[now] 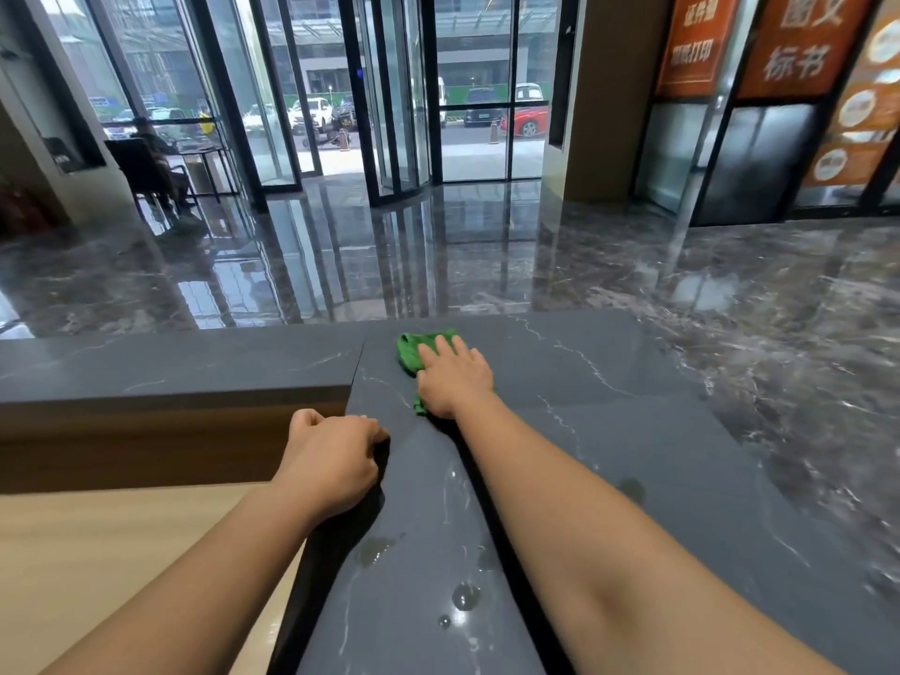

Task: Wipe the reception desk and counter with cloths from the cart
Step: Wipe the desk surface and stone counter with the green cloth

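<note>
A green cloth (pixel 410 351) lies on the dark grey stone counter (pixel 609 431) near its far edge. My right hand (pixel 453 377) presses flat on the cloth, arm stretched forward, covering most of it. My left hand (pixel 333 462) is curled over the counter's left edge, fingers bent and holding nothing loose. Water drops (pixel 465 596) sit on the counter close to me. The lower wooden desk surface (pixel 97 543) lies to the left below the counter. The cart is not in view.
The counter turns a corner; a narrower grey ledge (pixel 170 362) runs left. Beyond it spreads a glossy marble lobby floor (pixel 389 260), glass revolving doors (pixel 389 114), a chair and table (pixel 160 168) at far left, and orange signs (pixel 798 41) at right.
</note>
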Motion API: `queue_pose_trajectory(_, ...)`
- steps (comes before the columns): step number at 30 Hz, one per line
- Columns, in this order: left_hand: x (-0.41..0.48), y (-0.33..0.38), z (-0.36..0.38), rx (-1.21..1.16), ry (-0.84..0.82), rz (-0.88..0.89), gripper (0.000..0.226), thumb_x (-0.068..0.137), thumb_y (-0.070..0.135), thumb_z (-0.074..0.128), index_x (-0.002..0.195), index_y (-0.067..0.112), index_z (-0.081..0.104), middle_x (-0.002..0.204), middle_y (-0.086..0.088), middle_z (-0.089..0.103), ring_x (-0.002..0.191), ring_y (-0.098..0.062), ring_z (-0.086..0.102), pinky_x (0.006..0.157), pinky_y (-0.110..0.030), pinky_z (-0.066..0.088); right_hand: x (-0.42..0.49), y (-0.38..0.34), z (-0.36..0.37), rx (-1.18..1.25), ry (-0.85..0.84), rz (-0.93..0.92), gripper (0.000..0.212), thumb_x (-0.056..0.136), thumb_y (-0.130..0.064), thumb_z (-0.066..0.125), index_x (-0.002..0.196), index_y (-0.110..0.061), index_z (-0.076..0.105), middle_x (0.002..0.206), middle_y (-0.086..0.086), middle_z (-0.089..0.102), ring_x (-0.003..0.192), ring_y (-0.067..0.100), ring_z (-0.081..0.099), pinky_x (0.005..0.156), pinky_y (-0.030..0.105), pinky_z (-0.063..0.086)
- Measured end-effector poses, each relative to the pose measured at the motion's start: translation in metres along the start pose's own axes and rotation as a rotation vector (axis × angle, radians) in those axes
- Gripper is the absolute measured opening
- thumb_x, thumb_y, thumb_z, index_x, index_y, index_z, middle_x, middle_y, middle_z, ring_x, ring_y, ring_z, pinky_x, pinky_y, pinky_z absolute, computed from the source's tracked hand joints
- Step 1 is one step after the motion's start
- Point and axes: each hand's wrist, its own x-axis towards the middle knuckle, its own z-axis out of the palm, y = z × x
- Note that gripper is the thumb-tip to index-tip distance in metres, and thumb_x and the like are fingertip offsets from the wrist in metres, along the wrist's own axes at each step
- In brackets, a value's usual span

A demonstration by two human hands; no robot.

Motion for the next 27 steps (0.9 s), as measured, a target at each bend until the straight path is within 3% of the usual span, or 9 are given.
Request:
queue_pose_trajectory(10, 0.001, 0.051, -0.004, 0.001, -0.052, 0.108, 0.033, 0.098, 0.034, 0.042, 0.126, 0.028, 0.056, 0.125, 0.006, 0.063, 0.117, -0.017, 0.053, 0.09, -0.035, 0.019, -0.058, 0.174, -0.037, -0.041, 0.106, 0.402, 0.054, 0.102, -0.026, 0.026, 0.155, -0.017, 0.018, 0.164, 0.004, 0.009, 0.15, 0.024, 0.004, 0.12, 0.042, 0.013)
queue_pose_trajectory(14, -0.002, 0.062, -0.008, 0.024, -0.149, 0.114, 0.048, 0.092, 0.054, 0.048, 0.131, 0.027, 0.051, 0.13, 0.006, 0.059, 0.121, -0.017, 0.051, 0.096, -0.038, 0.02, -0.078, 0.197, -0.041, -0.046, 0.123, 0.482, 0.054, 0.102, -0.027, 0.025, 0.155, -0.017, 0.018, 0.164, 0.004, 0.009, 0.15, 0.024, 0.004, 0.119, 0.042, 0.013)
queue_pose_trajectory(20, -0.005, 0.063, -0.013, -0.043, -0.334, 0.06, 0.076, 0.082, 0.065, 0.055, 0.148, 0.035, 0.032, 0.156, 0.014, 0.026, 0.142, -0.014, 0.03, 0.11, -0.042, 0.01, -0.09, 0.17, -0.036, -0.046, 0.119, 0.544, 0.055, 0.1, -0.026, 0.029, 0.154, -0.019, 0.021, 0.164, 0.004, 0.008, 0.15, 0.028, 0.006, 0.12, 0.042, 0.012)
queue_pose_trajectory(23, -0.003, 0.06, -0.013, -0.059, -0.347, 0.051, 0.077, 0.083, 0.063, 0.056, 0.149, 0.036, 0.029, 0.158, 0.015, 0.022, 0.143, -0.014, 0.026, 0.113, -0.042, 0.008, -0.097, 0.13, -0.024, -0.079, 0.145, 0.48, 0.053, 0.098, -0.029, 0.032, 0.15, -0.02, 0.027, 0.161, 0.005, 0.017, 0.147, 0.029, 0.012, 0.117, 0.042, 0.017)
queue_pose_trajectory(27, -0.004, 0.061, -0.01, -0.022, -0.334, 0.054, 0.079, 0.083, 0.064, 0.056, 0.15, 0.037, 0.026, 0.158, 0.015, 0.021, 0.144, -0.014, 0.025, 0.113, -0.042, 0.008, -0.103, 0.068, -0.006, -0.045, 0.128, 0.318, 0.056, 0.099, -0.034, 0.031, 0.153, -0.021, 0.021, 0.163, 0.005, 0.011, 0.149, 0.03, 0.006, 0.119, 0.044, 0.01)
